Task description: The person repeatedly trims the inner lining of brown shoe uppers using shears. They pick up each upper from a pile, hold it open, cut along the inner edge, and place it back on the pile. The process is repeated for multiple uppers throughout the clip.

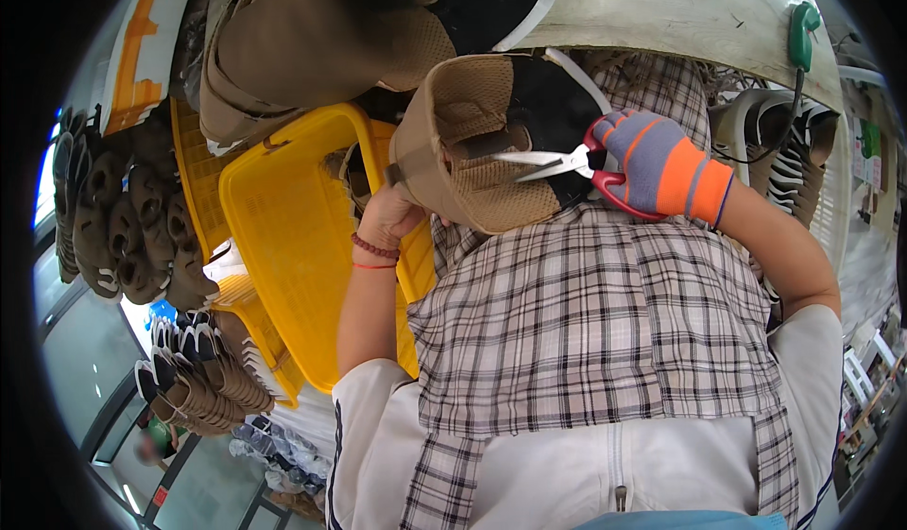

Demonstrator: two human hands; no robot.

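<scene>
A tan shoe upper (417, 139) with mesh lining, black inside and a white edge is spread open above my lap. My left hand (389, 213), bare with a beaded bracelet at the wrist, grips it by its left side; some of the fingers are hidden behind the fabric. In a grey and orange glove, my right hand (661, 165) is closed on the red handles of a pair of scissors (571, 162). Their blades are parted and point left into the upper's opening. Whether they touch the lining, I cannot tell.
Beside my left arm stands a yellow plastic basket (283, 256). Stacked tan uppers (288, 53) lie beyond it. A pale worktable (652, 6) spans the far side, with a green corded device (803, 34) at its right. More shoe uppers (132, 218) crowd the left.
</scene>
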